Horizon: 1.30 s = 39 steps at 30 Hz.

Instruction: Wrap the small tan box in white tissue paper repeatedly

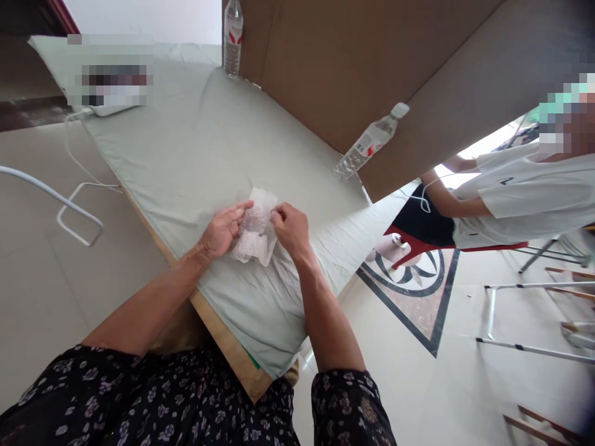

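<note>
A white, crinkled piece of thin wrapping (256, 224) lies on the pale green tablecloth near the table's corner; whether it is paper or bubble wrap, I cannot make out. My left hand (224, 228) rests at its left edge, fingers stretched out and touching it. Curled closed at the opposite edge, my right hand (290, 226) pinches the wrapping between thumb and fingers. Loose, uneven flaps hang from the wrapping's near end. Anything inside it is hidden.
A large brown cardboard panel (320, 68) stands across the table, with a clear water bottle (233, 40) and a tilted second bottle (372, 145) against it. A blurred white device (118, 105) sits far left. At right, a person in a white shirt (525, 186) sits.
</note>
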Motion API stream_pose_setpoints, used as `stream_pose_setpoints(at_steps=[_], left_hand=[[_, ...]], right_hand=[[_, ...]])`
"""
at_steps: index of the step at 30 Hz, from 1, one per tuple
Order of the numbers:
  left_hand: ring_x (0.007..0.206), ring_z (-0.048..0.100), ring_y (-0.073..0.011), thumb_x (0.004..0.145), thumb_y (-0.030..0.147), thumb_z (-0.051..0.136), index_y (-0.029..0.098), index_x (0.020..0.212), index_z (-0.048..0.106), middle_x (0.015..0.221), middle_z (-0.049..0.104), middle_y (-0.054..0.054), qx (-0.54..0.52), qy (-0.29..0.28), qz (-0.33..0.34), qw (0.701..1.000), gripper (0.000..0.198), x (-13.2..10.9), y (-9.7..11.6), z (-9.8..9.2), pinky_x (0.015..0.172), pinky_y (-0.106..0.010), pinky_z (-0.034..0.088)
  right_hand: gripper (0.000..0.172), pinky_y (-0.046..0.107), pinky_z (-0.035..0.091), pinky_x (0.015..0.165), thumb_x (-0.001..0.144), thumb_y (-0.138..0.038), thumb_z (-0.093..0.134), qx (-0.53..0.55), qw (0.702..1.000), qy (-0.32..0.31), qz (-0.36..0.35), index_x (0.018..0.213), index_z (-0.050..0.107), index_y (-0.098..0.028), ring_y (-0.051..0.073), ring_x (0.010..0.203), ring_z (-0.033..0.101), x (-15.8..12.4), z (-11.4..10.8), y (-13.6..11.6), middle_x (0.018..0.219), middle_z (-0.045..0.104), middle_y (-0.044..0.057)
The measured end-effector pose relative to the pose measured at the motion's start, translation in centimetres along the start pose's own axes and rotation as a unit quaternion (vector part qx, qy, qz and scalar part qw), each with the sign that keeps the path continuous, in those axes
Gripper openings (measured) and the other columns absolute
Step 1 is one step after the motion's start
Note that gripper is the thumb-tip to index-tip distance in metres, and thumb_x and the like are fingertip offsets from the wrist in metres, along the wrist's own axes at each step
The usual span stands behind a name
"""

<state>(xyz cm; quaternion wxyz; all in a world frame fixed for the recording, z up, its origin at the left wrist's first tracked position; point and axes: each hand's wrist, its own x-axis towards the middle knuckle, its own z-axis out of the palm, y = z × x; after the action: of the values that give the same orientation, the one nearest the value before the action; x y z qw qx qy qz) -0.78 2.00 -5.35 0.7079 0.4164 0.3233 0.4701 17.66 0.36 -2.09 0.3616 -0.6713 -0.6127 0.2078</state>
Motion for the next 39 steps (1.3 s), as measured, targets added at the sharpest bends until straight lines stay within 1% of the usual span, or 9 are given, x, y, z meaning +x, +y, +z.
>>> stream_pose_setpoints(at_steps=[6,11,16,22,25,29,34,36,39], left_hand=[[0.135,0.059,-0.033,0.076,0.054,0.073,0.018,0.138,0.059,0.142,0.063,-0.017,0.21,0.036,0.115,0.97,0.074,0.4,-0.1,-0.6,0.113,-0.049,0.047],[0.123,0.06,-0.0293,0.07,0.047,0.08,0.022,0.111,0.068,0.124,0.067,-0.011,0.415,0.087,0.175,0.889,0.049,0.0,-0.3,0.0,0.108,-0.045,0.049],[0.096,0.064,-0.0221,0.078,0.034,0.063,0.022,0.074,0.061,0.103,0.072,-0.006,0.411,0.13,0.16,0.888,0.012,0.1,0.1,-0.6,0.093,-0.039,0.052],[0.099,0.061,-0.0279,0.076,0.025,0.063,0.024,0.063,0.054,0.089,0.067,-0.006,0.454,0.272,0.187,0.827,0.016,1.1,0.1,-2.6,0.108,-0.053,0.043],[0.104,0.058,-0.0318,0.072,0.021,0.065,0.024,0.073,0.059,0.089,0.064,-0.007,0.488,0.3,0.168,0.803,0.007,1.3,0.0,-2.9,0.112,-0.059,0.038],[0.11,0.058,-0.0323,0.083,0.028,0.061,0.023,0.098,0.065,0.103,0.067,-0.009,0.483,0.252,0.239,0.804,0.016,0.1,0.7,-1.9,0.113,-0.055,0.039],[0.146,0.043,-0.0366,0.086,0.041,0.065,0.021,0.14,0.057,0.14,0.064,-0.014,0.5,0.04,0.287,0.816,0.058,-1.0,1.0,-0.3,0.125,-0.053,0.026],[0.145,0.045,-0.0368,0.084,0.042,0.066,0.019,0.147,0.052,0.138,0.066,-0.016,0.502,0.016,0.254,0.827,0.069,-0.9,0.8,-0.2,0.125,-0.055,0.026],[0.129,0.059,-0.033,0.085,0.045,0.064,0.018,0.148,0.053,0.114,0.073,-0.012,0.45,0.044,0.223,0.864,0.069,-0.7,0.9,-0.6,0.118,-0.052,0.038]], right_hand=[[0.019,0.03,0.052,0.069,0.085,-0.039,0.056,0.247,0.966,0.073,0.035,0.081,0.064,-0.022,0.014,0.063,0.059,0.5,-0.2,2.8,0.076,0.072,0.001],[0.025,0.03,0.053,0.07,0.087,-0.045,0.056,0.243,0.966,0.079,0.04,0.088,0.067,-0.023,0.014,0.069,0.06,-0.3,0.7,3.3,0.081,0.073,0.002],[0.023,0.03,0.054,0.071,0.088,-0.044,0.055,0.245,0.963,0.113,0.028,0.088,0.065,-0.023,0.014,0.066,0.061,0.1,0.4,4.1,0.078,0.071,0.001],[0.022,0.029,0.051,0.064,0.084,-0.034,0.057,0.215,0.96,0.156,0.087,0.101,0.06,-0.021,0.013,0.056,0.055,1.9,-0.1,7.2,0.068,0.066,-0.003],[0.028,0.033,0.055,0.074,0.084,-0.037,0.061,0.165,0.965,0.184,0.092,0.106,0.061,-0.02,0.015,0.067,0.06,2.3,-0.3,8.1,0.085,0.073,0.003],[0.042,0.037,0.056,0.082,0.089,-0.051,0.062,0.101,0.965,0.242,0.025,0.12,0.062,-0.023,0.02,0.094,0.067,0.9,-1.8,6.7,0.127,0.07,0.013],[0.058,0.044,0.058,0.093,0.088,-0.061,0.069,0.06,0.995,0.046,-0.059,0.132,0.064,-0.023,0.028,0.112,0.07,-1.8,-2.8,2.8,0.128,0.073,0.014],[0.057,0.048,0.058,0.098,0.086,-0.055,0.074,0.04,0.997,-0.011,-0.06,0.132,0.067,-0.022,0.03,0.11,0.072,-2.4,-2.6,2.0,0.123,0.076,0.013],[0.029,0.046,0.057,0.1,0.094,-0.041,0.063,0.062,0.994,-0.027,-0.086,0.115,0.076,-0.025,0.025,0.104,0.074,-3.3,-2.5,1.6,0.112,0.08,0.008]])
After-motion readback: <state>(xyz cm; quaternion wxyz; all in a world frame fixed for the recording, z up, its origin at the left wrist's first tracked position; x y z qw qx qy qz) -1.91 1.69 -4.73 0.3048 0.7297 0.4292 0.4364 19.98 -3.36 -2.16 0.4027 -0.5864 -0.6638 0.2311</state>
